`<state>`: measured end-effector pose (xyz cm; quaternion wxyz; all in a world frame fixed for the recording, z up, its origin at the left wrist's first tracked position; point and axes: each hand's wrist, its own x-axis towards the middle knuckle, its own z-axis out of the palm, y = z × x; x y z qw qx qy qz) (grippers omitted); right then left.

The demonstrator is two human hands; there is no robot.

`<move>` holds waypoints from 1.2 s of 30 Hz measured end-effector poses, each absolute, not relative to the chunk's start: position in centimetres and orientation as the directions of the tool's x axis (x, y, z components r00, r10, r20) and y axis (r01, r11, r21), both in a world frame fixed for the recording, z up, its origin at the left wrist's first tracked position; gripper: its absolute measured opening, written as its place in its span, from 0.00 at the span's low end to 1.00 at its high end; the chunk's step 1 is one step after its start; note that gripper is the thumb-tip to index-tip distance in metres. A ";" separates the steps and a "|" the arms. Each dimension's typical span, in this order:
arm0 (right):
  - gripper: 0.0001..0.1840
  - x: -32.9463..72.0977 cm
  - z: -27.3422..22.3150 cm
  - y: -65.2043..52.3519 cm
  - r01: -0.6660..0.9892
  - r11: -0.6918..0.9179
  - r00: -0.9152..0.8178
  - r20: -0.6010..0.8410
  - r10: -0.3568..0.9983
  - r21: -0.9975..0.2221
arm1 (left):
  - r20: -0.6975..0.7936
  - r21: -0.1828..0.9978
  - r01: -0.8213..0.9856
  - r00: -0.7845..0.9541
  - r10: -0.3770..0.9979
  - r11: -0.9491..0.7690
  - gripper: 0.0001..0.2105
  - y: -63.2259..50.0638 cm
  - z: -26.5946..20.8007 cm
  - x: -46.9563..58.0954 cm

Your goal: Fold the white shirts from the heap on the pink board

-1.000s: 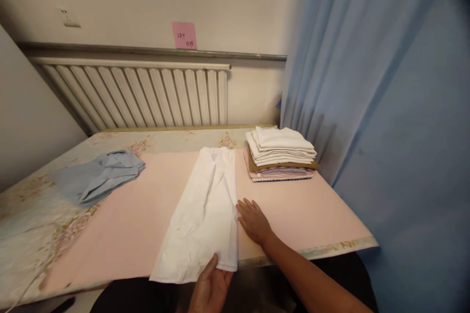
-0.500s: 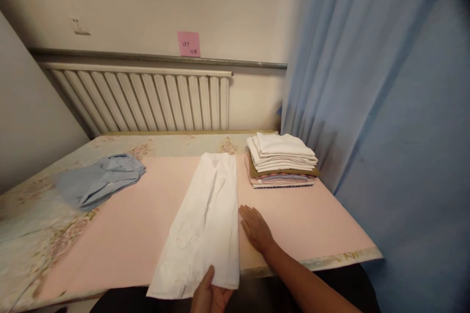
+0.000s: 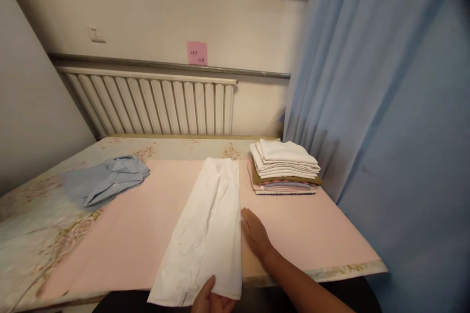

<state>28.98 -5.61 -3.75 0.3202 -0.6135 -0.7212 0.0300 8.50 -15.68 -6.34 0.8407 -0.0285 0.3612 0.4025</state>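
A white shirt, folded into a long strip, lies across the pink cloth with its narrower end away from me. Its wide near end reaches the table's front edge. My left hand pinches that hem, thumb on top and fingers underneath. Along the shirt's right edge, my right hand rests with fingers stretched out, their tips touching or very near the fabric. Wrinkles run down the middle of the shirt.
A stack of folded clothes, white ones on top, stands at the back right. Left of the shirt lies a crumpled light blue garment. A pink cloth covers part of the floral tablecloth. A blue curtain hangs along the right side.
The view has tilted up slightly, so everything sits a little lower and to the right. My right hand has turned slightly more edge-on beside the shirt. The left hand keeps its hold on the hem.
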 end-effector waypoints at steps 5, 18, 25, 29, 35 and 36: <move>0.25 24.3 -3.1 -6.0 0.853 0.438 -0.276 0.468 0.839 -0.283 | -0.603 0.251 -0.700 0.427 0.674 0.668 0.36 -16.2 -6.5 8.4; 0.32 22.9 -4.1 -7.4 0.851 0.495 -0.421 0.333 0.844 -0.177 | -0.673 0.574 -0.155 0.471 0.571 0.804 0.15 -18.0 -5.4 6.4; 0.31 22.7 -3.5 -7.7 0.821 0.512 -0.410 0.362 0.837 -0.252 | -0.287 0.917 0.319 0.111 0.952 0.239 0.17 -14.2 -1.6 1.1; 0.26 23.0 -4.2 -7.8 0.818 0.476 -0.296 0.473 0.830 -0.322 | 0.095 0.639 0.767 -0.144 0.985 0.051 0.20 -10.1 0.1 -3.0; 0.20 24.8 -4.3 -6.3 0.637 -0.017 0.399 0.310 0.863 -0.771 | -0.078 0.334 0.935 -0.096 0.992 0.117 0.17 -7.1 0.5 -4.8; 0.20 25.1 -4.0 -5.9 0.583 -0.099 0.442 0.212 0.872 -0.807 | -0.107 0.315 0.942 -0.088 0.990 0.117 0.16 -6.8 0.7 -4.8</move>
